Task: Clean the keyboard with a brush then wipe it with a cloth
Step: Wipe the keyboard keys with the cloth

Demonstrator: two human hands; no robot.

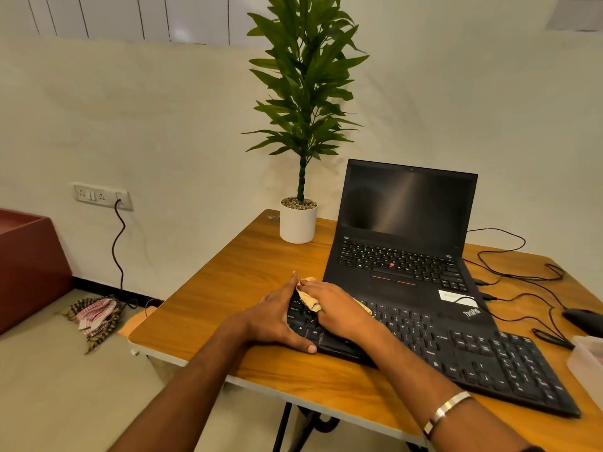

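Head view, looking down over both forearms; items noted largest to smallest.

- Wooden surface (248, 272) – fills the lower right, its left corner near the middle of the frame, pale floor beyond its edge.
- Potted plant (298, 220) – white pot at the far edge of the surface, tall green leaves rising against the wall.
- Laptop (404, 230) – black, lid open, screen dark, standing just right of the pot.
- Keyboard (473, 353) – black, full-size, lying diagonally in front of the laptop, its far edge touching or overlapping the laptop's front edge.
- Left hand (277, 318) – flat at the keyboard's left end, fingers extended, thumb along the near edge; holding nothing, bracing the keyboard.
- Right hand (339, 309) – pressed down on the left-side keys, grasping a beige cloth (308, 300) that bunches out between the fingers; metal bracelet (447, 411) on that forearm.
- Mouse (584, 316) – black, at the right edge, cables (522, 278) looping between it and the laptop.
- Checked fabric (94, 316) – crumpled on the floor below a wall socket (102, 196).
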